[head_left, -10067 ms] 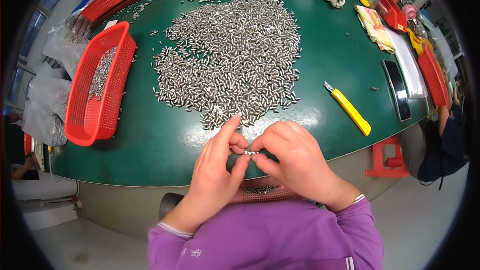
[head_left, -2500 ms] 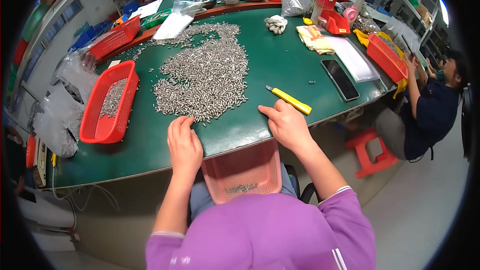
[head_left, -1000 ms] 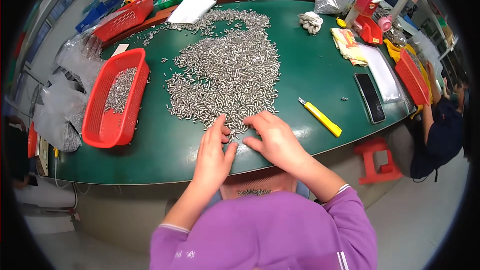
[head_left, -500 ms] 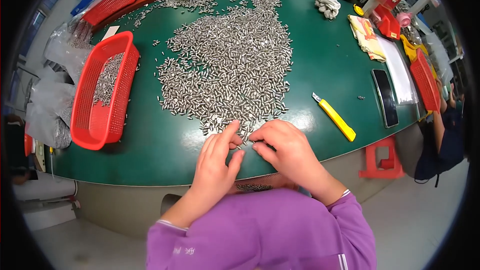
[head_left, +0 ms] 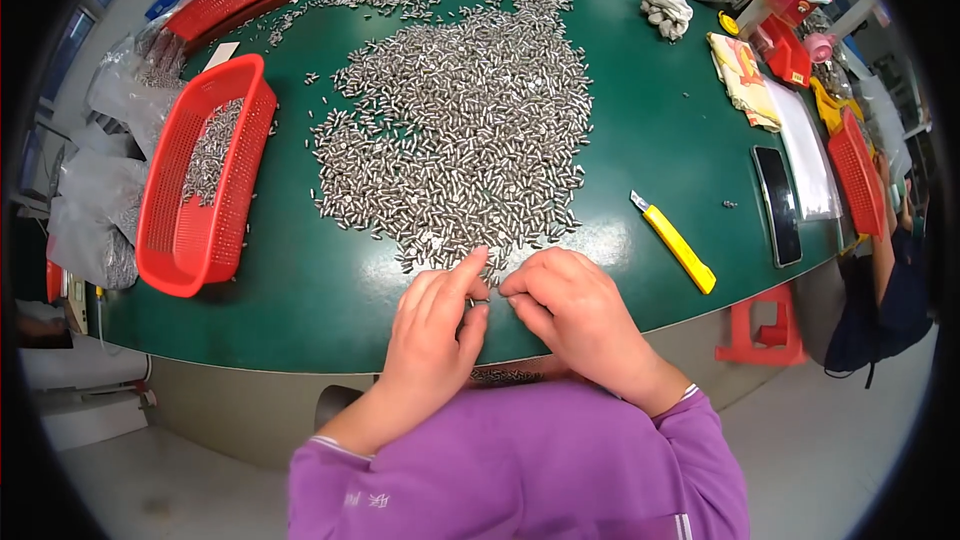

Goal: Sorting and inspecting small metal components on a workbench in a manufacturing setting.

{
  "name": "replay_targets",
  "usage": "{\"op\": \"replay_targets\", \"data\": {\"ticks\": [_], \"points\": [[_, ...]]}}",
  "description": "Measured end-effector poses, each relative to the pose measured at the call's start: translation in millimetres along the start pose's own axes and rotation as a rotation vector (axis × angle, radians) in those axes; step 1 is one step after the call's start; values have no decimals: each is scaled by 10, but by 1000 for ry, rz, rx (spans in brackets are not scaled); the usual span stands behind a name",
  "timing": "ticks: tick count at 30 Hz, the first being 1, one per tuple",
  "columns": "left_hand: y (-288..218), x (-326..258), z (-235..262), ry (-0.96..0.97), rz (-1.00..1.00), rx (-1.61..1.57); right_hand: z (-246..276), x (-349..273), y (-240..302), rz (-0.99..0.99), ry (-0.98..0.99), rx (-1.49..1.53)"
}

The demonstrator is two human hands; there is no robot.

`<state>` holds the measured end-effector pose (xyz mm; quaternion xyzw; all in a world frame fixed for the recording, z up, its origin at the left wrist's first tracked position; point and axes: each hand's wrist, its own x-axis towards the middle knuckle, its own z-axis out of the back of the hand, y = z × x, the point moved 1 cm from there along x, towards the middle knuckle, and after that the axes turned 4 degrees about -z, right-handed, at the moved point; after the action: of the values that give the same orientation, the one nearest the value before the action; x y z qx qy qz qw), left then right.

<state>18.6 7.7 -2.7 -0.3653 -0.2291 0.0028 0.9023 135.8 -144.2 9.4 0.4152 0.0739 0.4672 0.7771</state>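
Observation:
A wide heap of small silver metal pins [head_left: 455, 135] covers the middle of a green table [head_left: 640, 120]. My left hand [head_left: 435, 330] and my right hand [head_left: 570, 310] meet at the near edge of the heap, fingertips together over a few pins. The fingers of both hands pinch at the pins, and what sits between them is too small to make out. Below the table edge, a pinkish tray [head_left: 510, 375] with some pins shows between my forearms.
A red basket [head_left: 200, 185] partly filled with pins stands at the left. A yellow utility knife [head_left: 675, 240] lies right of my hands, a black phone [head_left: 778, 205] further right. More red baskets, plastic bags, cloths and gloves sit along the far and right edges. A person sits at the right rim.
Both hands stay at the heap's near edge and have slid slightly toward the table's front edge, fingertips still together. The view has shifted a little.

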Motion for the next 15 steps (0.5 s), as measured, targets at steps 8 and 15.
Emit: {"op": "replay_targets", "data": {"ticks": [8,15], "points": [[0,25,-33,-16,33,27,17,86,28,37,15,-24],[1,6,-29,2,49,17,78,50,7,71,74,0]]}}
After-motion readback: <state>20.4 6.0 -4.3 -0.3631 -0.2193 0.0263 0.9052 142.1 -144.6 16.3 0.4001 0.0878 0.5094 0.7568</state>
